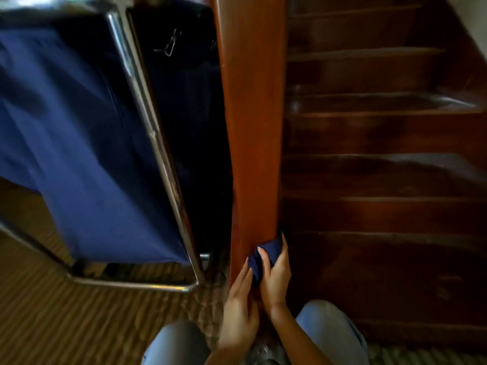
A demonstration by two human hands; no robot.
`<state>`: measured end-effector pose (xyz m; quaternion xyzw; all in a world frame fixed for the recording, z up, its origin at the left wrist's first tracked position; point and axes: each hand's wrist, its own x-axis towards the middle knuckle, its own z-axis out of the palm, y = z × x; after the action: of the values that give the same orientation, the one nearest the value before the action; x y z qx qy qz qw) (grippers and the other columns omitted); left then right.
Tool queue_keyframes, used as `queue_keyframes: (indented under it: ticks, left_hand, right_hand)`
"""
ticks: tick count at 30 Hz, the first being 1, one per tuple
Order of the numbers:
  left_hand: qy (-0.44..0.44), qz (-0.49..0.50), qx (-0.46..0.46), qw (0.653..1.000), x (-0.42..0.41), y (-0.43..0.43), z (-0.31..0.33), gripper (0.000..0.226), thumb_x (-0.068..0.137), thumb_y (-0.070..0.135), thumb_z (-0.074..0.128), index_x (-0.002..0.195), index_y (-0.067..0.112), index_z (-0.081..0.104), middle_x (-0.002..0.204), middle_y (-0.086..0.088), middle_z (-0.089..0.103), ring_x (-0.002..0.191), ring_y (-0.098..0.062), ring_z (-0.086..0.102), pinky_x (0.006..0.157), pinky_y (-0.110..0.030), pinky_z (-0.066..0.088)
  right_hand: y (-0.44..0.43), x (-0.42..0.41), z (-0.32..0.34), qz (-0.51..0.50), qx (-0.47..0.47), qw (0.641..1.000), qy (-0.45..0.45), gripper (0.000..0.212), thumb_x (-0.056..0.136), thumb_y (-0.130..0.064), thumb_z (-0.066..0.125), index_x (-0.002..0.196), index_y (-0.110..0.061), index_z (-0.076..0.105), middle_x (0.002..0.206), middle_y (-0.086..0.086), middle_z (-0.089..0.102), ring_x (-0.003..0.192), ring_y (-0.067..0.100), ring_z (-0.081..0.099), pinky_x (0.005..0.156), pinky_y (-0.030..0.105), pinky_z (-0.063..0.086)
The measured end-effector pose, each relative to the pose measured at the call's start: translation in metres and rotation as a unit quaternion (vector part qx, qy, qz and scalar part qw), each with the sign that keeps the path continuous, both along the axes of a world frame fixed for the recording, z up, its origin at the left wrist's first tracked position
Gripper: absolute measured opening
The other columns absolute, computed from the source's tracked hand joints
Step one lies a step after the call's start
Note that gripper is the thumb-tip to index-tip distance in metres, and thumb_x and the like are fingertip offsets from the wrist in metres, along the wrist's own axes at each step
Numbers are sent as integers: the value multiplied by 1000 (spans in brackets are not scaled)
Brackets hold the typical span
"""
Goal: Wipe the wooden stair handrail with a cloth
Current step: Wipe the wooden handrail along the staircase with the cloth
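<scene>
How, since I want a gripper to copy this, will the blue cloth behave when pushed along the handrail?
Probably floppy: the cloth sits bunched in folds inside the right hand. Likely light, since curled fingers alone hold it against the handrail. It may slide easily, as the wood looks glossy.

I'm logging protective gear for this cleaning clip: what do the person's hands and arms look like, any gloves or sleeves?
No gloves: the left hand and the right hand are both bare, with longish nails. No sleeve shows on either forearm as far as the picture reaches, and no ring, watch or bracelet is visible. Light blue jeans cover the knees below.
</scene>
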<state>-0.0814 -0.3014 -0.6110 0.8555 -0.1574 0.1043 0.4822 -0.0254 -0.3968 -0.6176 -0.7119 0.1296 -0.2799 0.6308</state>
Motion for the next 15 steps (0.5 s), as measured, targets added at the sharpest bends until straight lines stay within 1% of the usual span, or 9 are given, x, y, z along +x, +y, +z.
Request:
queue_keyframes:
  ticks: [3, 5, 7, 8, 10, 11, 12, 14, 15]
  left_hand:
    - [71, 58, -77, 993, -5, -6, -2, 74, 82, -17, 49, 147, 14, 36, 151, 0, 40, 142, -12, 35, 117, -38, 31]
    - [115, 102, -157, 976, -8, -2, 0, 72, 84, -20, 45, 144, 19, 39, 147, -1, 45, 138, -11, 40, 115, -41, 34]
    - [140, 126, -198, 962, -12, 10, -2, 70, 87, -20, 43, 140, 25, 39, 146, -1, 46, 136, -10, 42, 115, -41, 36]
    - [144, 134, -205, 959, -14, 18, -5, 68, 89, -19, 44, 141, 24, 39, 145, -2, 48, 136, -12, 43, 114, -42, 36]
    - [142, 155, -213, 954, -16, 30, -11, 60, 92, -12, 48, 143, 18, 42, 142, -4, 52, 134, -15, 47, 112, -45, 38]
    - [143, 164, -219, 951, -17, 34, -12, 56, 94, -9, 50, 144, 15, 43, 142, -4, 52, 134, -16, 47, 112, -45, 38]
    - [143, 168, -224, 949, -17, 35, -13, 54, 95, -6, 51, 144, 13, 43, 143, -3, 51, 134, -15, 46, 113, -42, 37]
    - [142, 170, -219, 950, -18, 33, -11, 55, 94, -6, 48, 145, 14, 42, 144, 4, 48, 135, -10, 42, 111, -26, 34]
    - [143, 172, -219, 950, -18, 31, -9, 57, 93, -8, 46, 145, 14, 41, 142, 8, 47, 134, -7, 41, 108, -19, 33]
  right_hand:
    - [15, 1, 4, -62, -57, 996, -17, 66, 92, -55, 51, 147, -28, 28, 149, 5, 44, 135, 24, 45, 105, 26, 36]
    - [29, 4, 3, -90, -100, 991, -28, 69, 96, -54, 48, 149, -15, 26, 152, 18, 34, 139, 36, 37, 110, 41, 36]
    - [34, 8, -3, -135, -224, 965, -35, 69, 97, -53, 42, 144, -2, 34, 145, 34, 35, 133, 48, 36, 101, 59, 39]
    - [27, 12, -7, -157, -325, 930, -62, 64, 97, -49, 43, 139, -1, 38, 139, 35, 37, 127, 49, 37, 95, 61, 42]
    - [-1, 21, -10, -145, -537, 818, -148, 53, 90, -40, 50, 132, -8, 44, 126, 19, 45, 107, 36, 47, 85, 47, 54]
    - [-13, 24, -3, -121, -610, 761, -185, 51, 88, -37, 52, 133, -14, 46, 117, 10, 50, 97, 29, 50, 81, 40, 53]
    - [-23, 30, 5, -91, -651, 721, -218, 47, 90, -34, 52, 134, -18, 50, 107, 3, 57, 88, 24, 53, 82, 38, 48]
    - [-37, 42, 16, -27, -699, 665, -260, 34, 96, -32, 48, 123, -22, 66, 92, -1, 70, 90, 21, 54, 101, 37, 38]
    - [-41, 45, 24, 4, -733, 628, -260, 33, 95, -32, 47, 116, -23, 71, 97, 0, 73, 100, 21, 53, 112, 38, 28]
